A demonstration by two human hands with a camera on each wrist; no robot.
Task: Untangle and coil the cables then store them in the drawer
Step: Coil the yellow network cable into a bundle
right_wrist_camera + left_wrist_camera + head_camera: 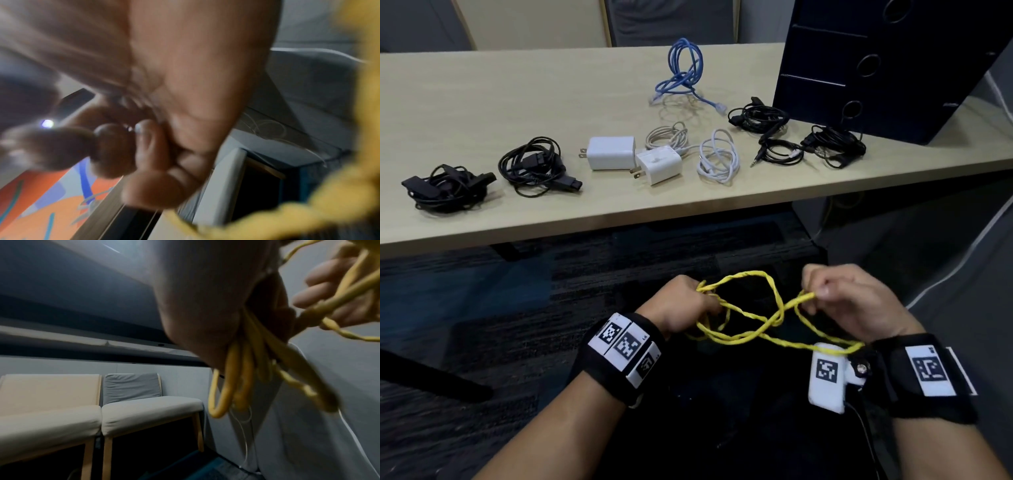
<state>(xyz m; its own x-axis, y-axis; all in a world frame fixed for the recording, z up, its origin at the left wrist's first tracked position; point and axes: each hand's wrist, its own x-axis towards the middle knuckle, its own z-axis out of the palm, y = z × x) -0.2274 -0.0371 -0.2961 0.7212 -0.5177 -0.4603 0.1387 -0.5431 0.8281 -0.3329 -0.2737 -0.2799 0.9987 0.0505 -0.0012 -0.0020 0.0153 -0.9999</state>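
A tangled yellow cable (750, 329) hangs in loops between my two hands, in front of the table's near edge. My left hand (688, 301) grips a bundle of its loops; in the left wrist view the yellow cable (242, 369) spills out under the palm. My right hand (835, 294) pinches a doubled strand at its tip, and a blurred yellow cable (308, 211) crosses the right wrist view. A black drawer unit (876, 68) with round pull holes stands at the table's right end, its drawers closed.
On the wooden table (482, 102) lie several cables: two black bundles (534, 168) at left, two white chargers (633, 157) with white cords (719, 157), a blue network cable (681, 72) behind, and black cords (760, 118) by the drawer unit. Dark carpet lies below.
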